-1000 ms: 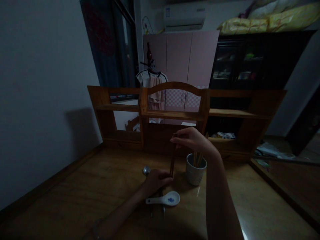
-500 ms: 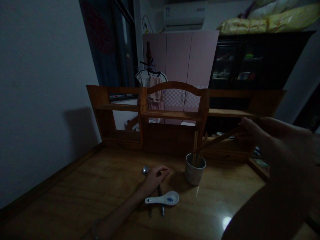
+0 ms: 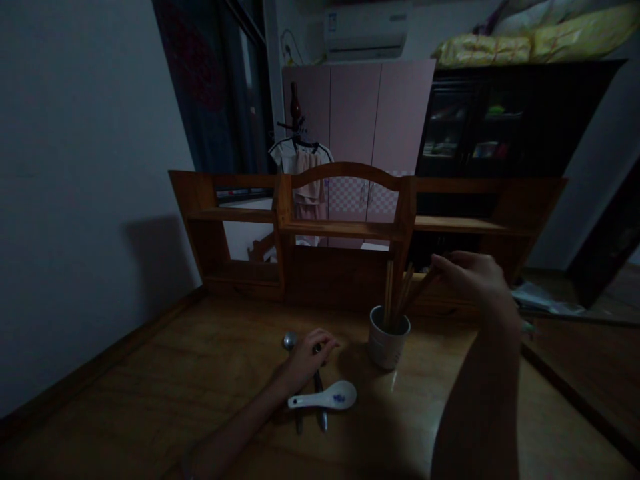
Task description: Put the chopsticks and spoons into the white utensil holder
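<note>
My right hand (image 3: pixel 473 273) pinches the upper end of dark wooden chopsticks (image 3: pixel 423 287); I cannot tell how many. They slant down to the left, their lower ends inside a pale ceramic cup (image 3: pixel 385 350). Other light chopsticks (image 3: pixel 389 290) stand upright in that cup. My left hand (image 3: pixel 310 353) rests on the table left of the cup, fingers loosely curved, with nothing visible in them. Under and beside it lie a metal spoon (image 3: pixel 289 341) and another metal utensil (image 3: pixel 323 419), partly hidden. A white ceramic spoon (image 3: pixel 325 398) with a blue mark lies across their handles.
The glossy wooden table (image 3: pixel 200 373) meets a white wall (image 3: pixel 90 200) on the left. A wooden shelf rack (image 3: pixel 345 229) runs along its back, behind the cup. The table's raised edge (image 3: pixel 575 393) is at the right.
My right hand has moved left and away from me, towards the cup, and the chopsticks' lower ends have gone down into it. The left hand is nearly unmoved.
</note>
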{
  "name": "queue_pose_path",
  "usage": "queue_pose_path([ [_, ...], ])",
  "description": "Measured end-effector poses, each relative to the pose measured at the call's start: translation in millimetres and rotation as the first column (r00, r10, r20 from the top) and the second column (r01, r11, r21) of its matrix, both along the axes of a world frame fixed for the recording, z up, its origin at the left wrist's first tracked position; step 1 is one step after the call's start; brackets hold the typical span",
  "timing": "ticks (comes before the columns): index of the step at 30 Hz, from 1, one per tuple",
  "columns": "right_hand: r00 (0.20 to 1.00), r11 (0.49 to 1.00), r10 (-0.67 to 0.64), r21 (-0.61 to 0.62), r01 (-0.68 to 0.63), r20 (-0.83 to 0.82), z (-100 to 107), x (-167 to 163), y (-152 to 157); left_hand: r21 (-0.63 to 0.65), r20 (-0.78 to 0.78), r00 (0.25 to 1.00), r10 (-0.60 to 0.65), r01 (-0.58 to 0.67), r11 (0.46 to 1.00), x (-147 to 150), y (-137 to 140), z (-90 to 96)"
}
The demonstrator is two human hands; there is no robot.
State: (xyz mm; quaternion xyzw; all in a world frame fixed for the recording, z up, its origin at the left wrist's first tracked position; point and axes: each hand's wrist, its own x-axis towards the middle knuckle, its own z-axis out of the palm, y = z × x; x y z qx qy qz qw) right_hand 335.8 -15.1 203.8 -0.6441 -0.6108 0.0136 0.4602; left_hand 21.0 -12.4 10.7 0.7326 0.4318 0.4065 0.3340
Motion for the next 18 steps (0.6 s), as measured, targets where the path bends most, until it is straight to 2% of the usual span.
queue_pose_path([
  [3,1.000,0.993,-0.020,-0.115,0.017,-0.021,-9.3,2.9,12.4,-0.007,0.004,1.000,0.008,-0.008,1.000,0.5,0.1,-1.5],
  [13,1.000,0.981,-0.013,-0.196,0.009,-0.018,-24.5,9.5,28.0,0.041,-0.019,1.000,0.003,-0.002,0.999,-0.1,2.7,-4.4],
  [18,0.996,0.963,0.035,-0.263,-0.055,-0.080,-36.9,23.8,36.8,0.057,-0.029,1.000,0.005,-0.003,0.998,-0.6,2.6,-4.1],
])
